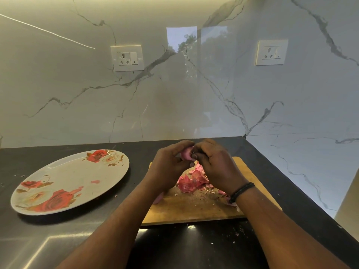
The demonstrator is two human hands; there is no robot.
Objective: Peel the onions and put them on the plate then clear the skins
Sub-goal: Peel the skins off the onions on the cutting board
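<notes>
Forearms reach in from the near edge of the dark table (58, 235), the right one wearing a black band (241, 191) at the wrist. Just past the near edge a wooden cutting board (194, 210) lies toward the table's right side, littered with crumbs, with a heap of pink onion skins (191, 181) on its middle. A pale piece of onion shows under the left forearm at the board's left edge, too hidden to tell more. Above the far half of the board, both hands meet around an onion (186, 153): the left hand (169, 166) curls its fingers round it from the left, and the right hand (215, 164) pinches at its skin from the right. Left of the board, apart from it, a rose-printed plate (64, 171) sits toward the table's left edge, carrying only a small pink scrap (95, 181). Along the far edge rises a marble wall (174, 103) bearing two sockets (127, 58).
</notes>
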